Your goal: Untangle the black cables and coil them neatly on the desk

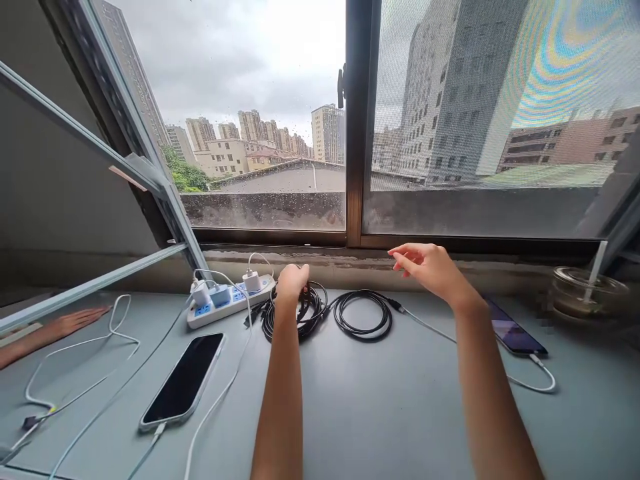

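My left hand is closed on a coiled black cable lying on the grey table in front of the window. A second black cable coil lies flat just to its right. My right hand hovers above and to the right of that coil, fingers loosely spread, holding nothing. A white power strip with white chargers plugged in sits left of my left hand.
A dark phone on a white charging cable lies at the left front. Another phone lies under my right forearm, with a white cable. Another person's hand rests at the far left. A clear cup with a straw stands at the right.
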The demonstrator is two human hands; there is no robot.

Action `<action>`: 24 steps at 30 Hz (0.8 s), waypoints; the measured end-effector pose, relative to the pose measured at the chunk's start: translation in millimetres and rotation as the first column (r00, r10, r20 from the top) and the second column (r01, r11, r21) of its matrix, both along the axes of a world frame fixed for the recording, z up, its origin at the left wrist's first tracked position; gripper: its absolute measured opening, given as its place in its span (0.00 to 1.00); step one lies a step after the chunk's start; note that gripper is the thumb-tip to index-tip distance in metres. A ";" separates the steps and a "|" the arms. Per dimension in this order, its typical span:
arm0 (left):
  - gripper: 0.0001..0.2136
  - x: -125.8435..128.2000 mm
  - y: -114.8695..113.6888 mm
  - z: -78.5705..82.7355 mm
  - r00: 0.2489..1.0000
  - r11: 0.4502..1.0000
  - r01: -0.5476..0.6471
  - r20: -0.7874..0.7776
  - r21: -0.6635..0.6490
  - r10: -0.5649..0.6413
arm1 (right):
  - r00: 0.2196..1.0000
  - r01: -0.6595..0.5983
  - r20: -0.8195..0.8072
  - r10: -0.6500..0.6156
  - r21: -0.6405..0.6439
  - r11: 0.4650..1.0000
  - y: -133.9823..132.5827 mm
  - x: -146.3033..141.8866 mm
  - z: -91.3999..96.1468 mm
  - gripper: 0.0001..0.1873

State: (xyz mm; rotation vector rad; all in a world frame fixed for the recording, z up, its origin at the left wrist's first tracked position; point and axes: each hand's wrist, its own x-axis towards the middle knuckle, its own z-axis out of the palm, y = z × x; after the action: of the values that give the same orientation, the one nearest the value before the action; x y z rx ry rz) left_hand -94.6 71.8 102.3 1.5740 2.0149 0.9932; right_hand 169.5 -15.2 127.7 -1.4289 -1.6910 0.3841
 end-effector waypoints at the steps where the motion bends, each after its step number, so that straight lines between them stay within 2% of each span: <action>1: 0.13 3.8 -4.3 5.6 1.000 1.000 0.004 0.009 0.030 -0.004 | 1.000 -0.009 0.021 0.010 -0.032 0.999 0.8 -3.0 -0.6 0.15; 4: 0.15 17.9 -18.3 22.6 0.999 0.993 0.015 0.038 0.120 -0.020 | 0.990 -0.073 0.103 0.098 -0.221 0.973 2.7 -14.0 -3.7 0.17; 7: 0.17 31.8 -31.1 36.8 0.989 0.970 0.029 0.132 0.240 -0.062 | 0.965 -0.120 0.161 0.208 -0.432 0.894 4.5 -25.6 -9.5 0.23; 9: 0.17 38.3 -36.9 43.0 0.944 0.938 0.039 0.294 0.345 -0.147 | 0.952 -0.126 0.176 0.251 -0.524 0.843 5.6 -32.5 -14.0 0.26; 11: 0.17 41.3 -39.8 46.4 0.867 0.898 0.026 0.437 0.438 -0.238 | 0.942 -0.116 0.190 0.277 -0.589 0.800 6.5 -38.6 -17.5 0.28; 13: 0.16 40.3 -40.2 47.9 0.822 0.871 -0.014 0.502 0.492 -0.270 | 0.937 -0.114 0.194 0.290 -0.616 0.780 7.6 -44.7 -20.0 0.27; 16: 0.16 33.4 -39.2 49.4 0.810 0.838 -0.101 0.533 0.537 -0.244 | 0.936 -0.146 0.177 0.304 -0.591 0.793 11.6 -56.3 -23.6 0.27; 18: 0.17 27.4 -39.6 51.0 0.823 0.813 -0.145 0.525 0.564 -0.217 | 0.943 -0.143 0.174 0.284 -0.558 0.817 16.2 -66.4 -27.7 0.32; 21: 0.18 19.7 -44.0 54.4 0.876 0.781 -0.164 0.453 0.603 -0.166 | 0.959 -0.073 0.202 0.201 -0.506 0.859 24.4 -82.9 -37.3 0.39; 24: 0.20 16.0 -52.2 58.3 0.951 0.779 -0.113 0.295 0.617 -0.095 | 0.969 -0.055 0.190 0.155 -0.445 0.894 31.1 -96.4 -48.4 0.42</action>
State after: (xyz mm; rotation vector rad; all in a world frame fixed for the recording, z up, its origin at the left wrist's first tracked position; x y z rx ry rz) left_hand -78.7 19.6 160.7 1.5587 1.5400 1.9372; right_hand 73.1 15.9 79.3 -1.7593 -1.9519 0.7269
